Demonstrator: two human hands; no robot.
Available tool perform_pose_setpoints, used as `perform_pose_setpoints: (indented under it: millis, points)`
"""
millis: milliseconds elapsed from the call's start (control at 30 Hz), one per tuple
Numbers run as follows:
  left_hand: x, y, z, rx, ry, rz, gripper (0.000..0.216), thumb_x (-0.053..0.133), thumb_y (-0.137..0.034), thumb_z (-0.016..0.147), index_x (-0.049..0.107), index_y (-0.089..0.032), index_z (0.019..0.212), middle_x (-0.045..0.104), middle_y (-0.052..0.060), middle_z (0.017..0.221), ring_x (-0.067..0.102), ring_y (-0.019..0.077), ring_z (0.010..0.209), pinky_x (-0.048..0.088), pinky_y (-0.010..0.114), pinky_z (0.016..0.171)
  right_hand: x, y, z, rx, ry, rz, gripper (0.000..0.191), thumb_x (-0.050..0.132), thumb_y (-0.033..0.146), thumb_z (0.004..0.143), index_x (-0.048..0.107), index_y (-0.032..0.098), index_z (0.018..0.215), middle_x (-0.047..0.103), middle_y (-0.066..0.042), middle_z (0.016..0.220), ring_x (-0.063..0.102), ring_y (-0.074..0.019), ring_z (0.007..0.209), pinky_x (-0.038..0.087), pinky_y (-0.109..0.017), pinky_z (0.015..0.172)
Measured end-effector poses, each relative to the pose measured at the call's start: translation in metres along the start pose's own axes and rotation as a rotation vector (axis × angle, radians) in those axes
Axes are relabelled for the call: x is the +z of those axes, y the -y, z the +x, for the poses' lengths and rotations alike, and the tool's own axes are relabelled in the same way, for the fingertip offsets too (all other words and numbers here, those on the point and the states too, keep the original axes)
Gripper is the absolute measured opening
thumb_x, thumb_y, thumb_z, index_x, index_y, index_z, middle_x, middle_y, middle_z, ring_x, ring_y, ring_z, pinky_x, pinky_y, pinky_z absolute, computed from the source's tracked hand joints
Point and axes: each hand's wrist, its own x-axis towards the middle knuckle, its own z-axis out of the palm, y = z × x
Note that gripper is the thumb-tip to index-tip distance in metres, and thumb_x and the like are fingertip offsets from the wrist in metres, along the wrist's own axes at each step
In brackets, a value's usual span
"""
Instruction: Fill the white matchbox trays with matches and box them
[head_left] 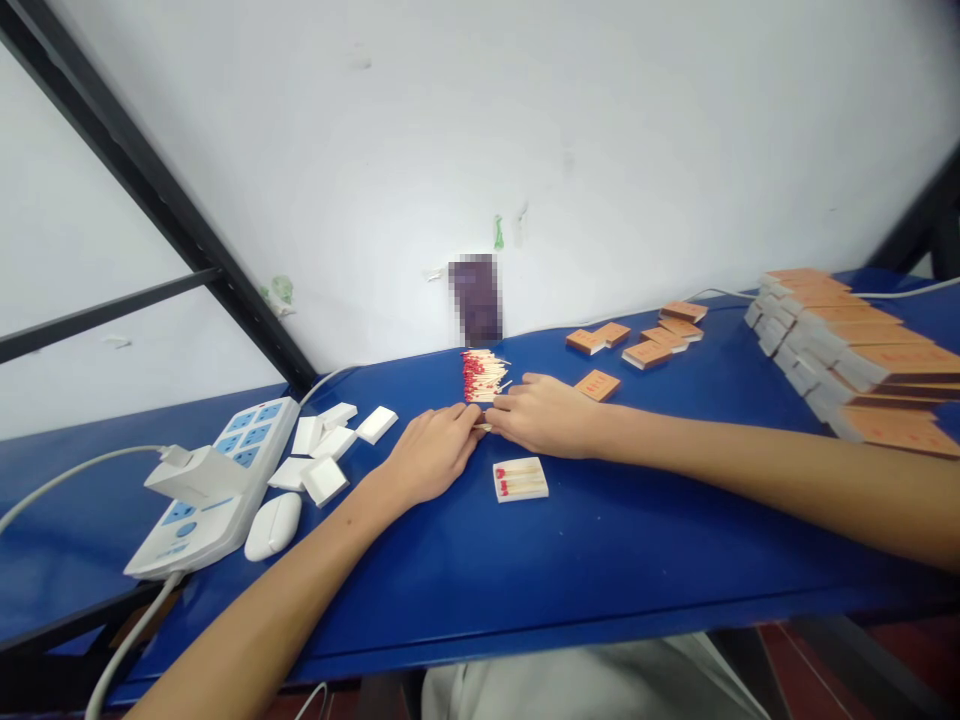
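Observation:
My left hand and my right hand meet at the fingertips, low over the blue table. Both are closed, and the pale ends of a few matchsticks show between their fingers. Just beyond lies a loose pile of red-headed matches, heads mostly to the left. Nearer to me sits a white matchbox tray with several matches in it, their red heads at its left side. An orange matchbox lies behind my right wrist.
Several white inner trays lie left of my left hand, beside a white earphone case and a power strip with a plugged-in charger. Orange matchboxes lie at the back right; a large stack stands far right. A pixelated dark object leans at the wall.

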Motion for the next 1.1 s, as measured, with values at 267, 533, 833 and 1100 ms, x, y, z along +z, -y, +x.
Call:
perform_pose_setpoints:
  millis: [267,533,833,1100]
  points:
    - [0.001,0.002,0.0,-0.02,0.042,-0.054,0.026,0.029,-0.034,0.102,0.05,-0.019,0.099,0.066,0.009,0.098,0.065,0.0245,0.089,0.047,0.035,0.075,0.001,0.001,0.0,0.057,0.096,0.059,0.026,0.034,0.025,0.101,0.056,0.013,0.108,0.067,-0.012,0.101,0.064,-0.0206,0.077,0.037,-0.03,0.064]
    - [0.0,0.002,-0.001,0.001,0.074,-0.083,0.026,0.027,-0.035,0.102,0.048,-0.019,0.099,0.064,0.009,0.101,0.063,0.0239,0.092,0.048,0.036,0.078,-0.005,0.002,0.001,0.085,0.153,0.097,0.026,0.033,0.025,0.1,0.055,0.012,0.106,0.069,-0.012,0.098,0.066,-0.0212,0.075,0.037,-0.029,0.06]
    - [-0.004,-0.003,-0.004,0.015,0.115,-0.025,0.03,0.022,-0.033,0.102,0.047,-0.018,0.096,0.062,0.011,0.099,0.062,0.0238,0.085,0.047,0.036,0.072,-0.007,0.002,0.001,0.045,0.144,0.129,0.022,0.035,0.024,0.099,0.055,0.015,0.1,0.068,-0.01,0.092,0.064,-0.0199,0.07,0.035,-0.028,0.057]
    - [-0.018,-0.016,-0.011,0.056,0.124,-0.064,0.031,0.019,-0.034,0.103,0.046,-0.018,0.101,0.061,0.01,0.099,0.06,0.0239,0.086,0.046,0.037,0.075,-0.035,-0.01,-0.006,0.01,0.2,0.371,0.024,0.038,0.028,0.098,0.059,0.017,0.097,0.067,-0.007,0.089,0.058,-0.0174,0.074,0.033,-0.027,0.059]
